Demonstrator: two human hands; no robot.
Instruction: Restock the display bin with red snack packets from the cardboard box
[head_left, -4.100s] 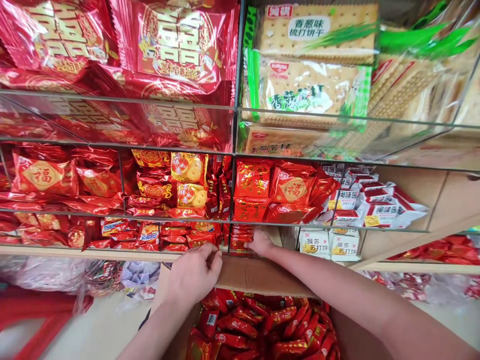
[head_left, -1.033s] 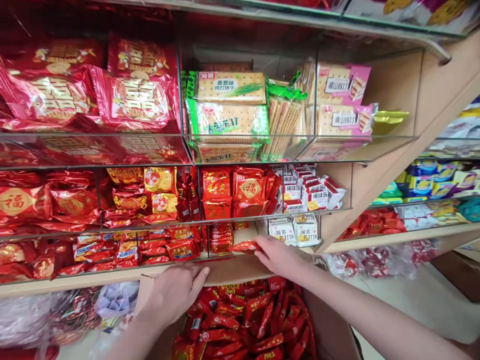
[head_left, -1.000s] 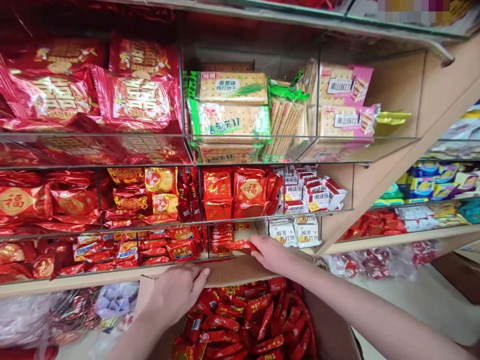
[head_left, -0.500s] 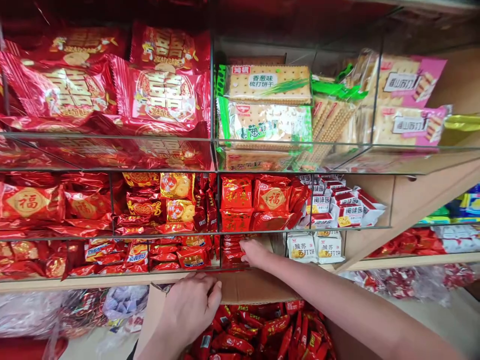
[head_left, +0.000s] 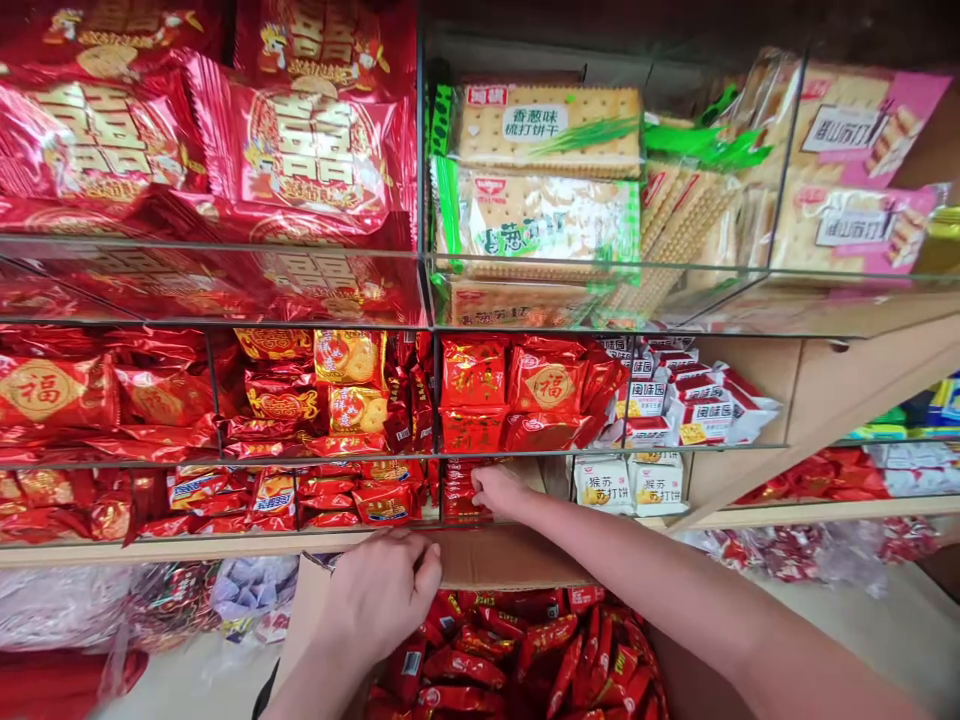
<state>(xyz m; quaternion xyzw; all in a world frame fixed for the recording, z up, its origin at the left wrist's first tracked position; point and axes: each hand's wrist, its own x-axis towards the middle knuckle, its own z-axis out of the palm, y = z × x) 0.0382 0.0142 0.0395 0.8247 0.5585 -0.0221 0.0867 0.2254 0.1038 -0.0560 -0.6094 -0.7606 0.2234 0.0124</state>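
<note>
My right hand [head_left: 504, 494] reaches into a lower shelf compartment, its curled fingertips against a stack of small red packets [head_left: 461, 490]; whether it grips one is hidden. My left hand [head_left: 388, 585] is bent over the edge of an open cardboard box [head_left: 495, 558], its fingertips out of sight behind the wrist and flap. Many red packets [head_left: 480, 668] lie loose inside the box, below and between my forearms. White cracker packets [head_left: 604, 485] stand just right of my right hand.
Clear-fronted compartments above hold large red packets [head_left: 315, 150], green-edged crackers [head_left: 547, 215] and white-red packets [head_left: 705, 410]. A wooden shelf edge [head_left: 187, 548] crosses the view. Plastic-bagged goods [head_left: 67, 610] lie below left.
The view has shifted slightly closer to the shelves, which appear a little higher. My right hand has moved slightly left against the red stack. My left hand stays at the box edge.
</note>
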